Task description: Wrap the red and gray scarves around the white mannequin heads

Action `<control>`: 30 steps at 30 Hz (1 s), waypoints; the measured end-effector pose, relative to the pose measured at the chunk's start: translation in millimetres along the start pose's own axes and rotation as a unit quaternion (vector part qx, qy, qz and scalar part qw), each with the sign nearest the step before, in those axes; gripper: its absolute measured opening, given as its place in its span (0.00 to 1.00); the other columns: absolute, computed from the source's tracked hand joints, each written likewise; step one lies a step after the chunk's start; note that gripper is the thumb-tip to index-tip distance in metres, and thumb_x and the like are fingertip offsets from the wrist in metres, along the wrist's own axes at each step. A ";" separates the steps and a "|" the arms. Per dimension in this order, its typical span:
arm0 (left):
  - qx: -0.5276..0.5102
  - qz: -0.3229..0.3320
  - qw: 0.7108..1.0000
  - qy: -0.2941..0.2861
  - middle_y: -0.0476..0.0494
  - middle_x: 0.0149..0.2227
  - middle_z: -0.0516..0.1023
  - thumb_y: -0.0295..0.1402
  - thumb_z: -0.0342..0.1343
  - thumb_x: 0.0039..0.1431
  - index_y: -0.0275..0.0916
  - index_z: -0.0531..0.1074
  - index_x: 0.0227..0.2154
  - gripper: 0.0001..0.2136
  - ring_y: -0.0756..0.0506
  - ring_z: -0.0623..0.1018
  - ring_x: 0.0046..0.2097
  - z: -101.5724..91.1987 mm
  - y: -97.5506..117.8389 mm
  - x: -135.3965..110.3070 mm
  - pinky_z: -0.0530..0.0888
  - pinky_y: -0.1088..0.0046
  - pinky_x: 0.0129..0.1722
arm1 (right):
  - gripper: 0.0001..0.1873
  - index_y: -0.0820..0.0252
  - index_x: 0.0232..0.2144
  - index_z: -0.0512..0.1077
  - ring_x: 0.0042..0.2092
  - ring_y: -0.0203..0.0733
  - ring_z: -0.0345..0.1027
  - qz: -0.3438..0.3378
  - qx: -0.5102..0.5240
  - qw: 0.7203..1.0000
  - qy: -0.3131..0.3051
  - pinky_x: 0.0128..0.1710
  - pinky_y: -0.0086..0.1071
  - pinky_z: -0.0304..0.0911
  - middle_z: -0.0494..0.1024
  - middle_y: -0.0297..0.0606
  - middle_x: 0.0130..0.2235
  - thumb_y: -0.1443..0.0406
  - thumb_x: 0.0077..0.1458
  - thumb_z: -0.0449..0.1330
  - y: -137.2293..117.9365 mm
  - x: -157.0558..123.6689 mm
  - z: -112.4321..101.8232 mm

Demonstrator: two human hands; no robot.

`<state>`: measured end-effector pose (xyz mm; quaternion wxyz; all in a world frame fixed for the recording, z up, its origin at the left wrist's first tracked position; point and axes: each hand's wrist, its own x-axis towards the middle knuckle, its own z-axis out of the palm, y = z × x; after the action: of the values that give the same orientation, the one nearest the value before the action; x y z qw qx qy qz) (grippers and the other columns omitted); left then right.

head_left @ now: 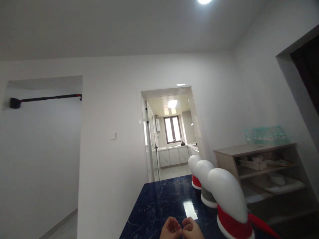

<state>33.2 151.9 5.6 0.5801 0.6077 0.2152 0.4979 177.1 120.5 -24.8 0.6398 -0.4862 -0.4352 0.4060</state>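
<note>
While hands sit close, white ovoids stand right.

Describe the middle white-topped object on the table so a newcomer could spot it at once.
Find the dark blue, marble-patterned table. Along its right side, three white-topped objects stand in a row; look between the nearest one and the farthest one for the middle one. Its lower band is grey, while both neighbours have red.

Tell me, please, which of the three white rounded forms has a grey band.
The middle white rounded form has the grey band; the nearest form and farthest form have red bands.
</note>
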 end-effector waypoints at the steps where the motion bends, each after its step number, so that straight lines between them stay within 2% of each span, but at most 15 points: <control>1: -0.001 -0.001 1.000 0.001 0.49 0.27 0.79 0.43 0.83 0.29 0.40 0.71 0.27 0.28 0.49 0.77 0.31 -0.2 -1.9 0.4 0.74 0.73 0.38 | 0.17 0.53 0.30 0.67 0.21 0.34 0.63 0.008 -0.002 1.000 -0.003 0.26 0.28 0.53 0.68 0.22 0.18 0.66 0.33 0.66 -4.2 -2.6 0.3; 5: -0.011 -0.002 1.000 0.020 0.50 0.27 0.80 0.41 0.83 0.28 0.40 0.72 0.27 0.27 0.50 0.77 0.31 -3.8 -16.7 5.3 0.73 0.74 0.37 | 0.17 0.53 0.30 0.67 0.20 0.34 0.62 0.028 -0.006 1.000 0.002 0.24 0.27 0.53 0.67 0.21 0.17 0.65 0.33 0.66 -10.2 -5.1 3.7; 12: -0.031 -0.019 0.999 0.016 0.49 0.27 0.80 0.41 0.84 0.24 0.39 0.72 0.27 0.29 0.50 0.77 0.31 -13.9 -34.9 14.2 0.71 0.75 0.36 | 0.17 0.53 0.30 0.67 0.15 0.30 0.52 0.017 0.004 0.999 0.038 0.18 0.25 0.46 0.67 0.20 0.15 0.64 0.32 0.65 9.1 6.2 7.9; 23: -0.018 -0.006 1.000 0.007 0.48 0.29 0.81 0.40 0.83 0.31 0.39 0.73 0.29 0.26 0.48 0.79 0.34 -11.8 -28.9 7.6 0.73 0.73 0.38 | 0.19 0.54 0.33 0.68 0.16 0.31 0.55 0.001 0.017 0.999 0.029 0.17 0.24 0.46 0.67 0.21 0.16 0.62 0.33 0.64 11.7 2.6 5.2; 30: -0.029 -0.016 0.999 -0.010 0.50 0.29 0.81 0.41 0.83 0.29 0.39 0.72 0.29 0.27 0.50 0.77 0.31 -16.5 -40.4 13.4 0.72 0.74 0.35 | 0.20 0.55 0.34 0.70 0.17 0.31 0.58 -0.012 0.045 0.999 0.014 0.18 0.24 0.51 0.68 0.20 0.17 0.62 0.34 0.67 14.0 3.1 3.0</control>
<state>37.3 180.7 -29.6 0.6072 0.5925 0.2044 0.4883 173.7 127.0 -37.6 0.6718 -0.4574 -0.4138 0.4102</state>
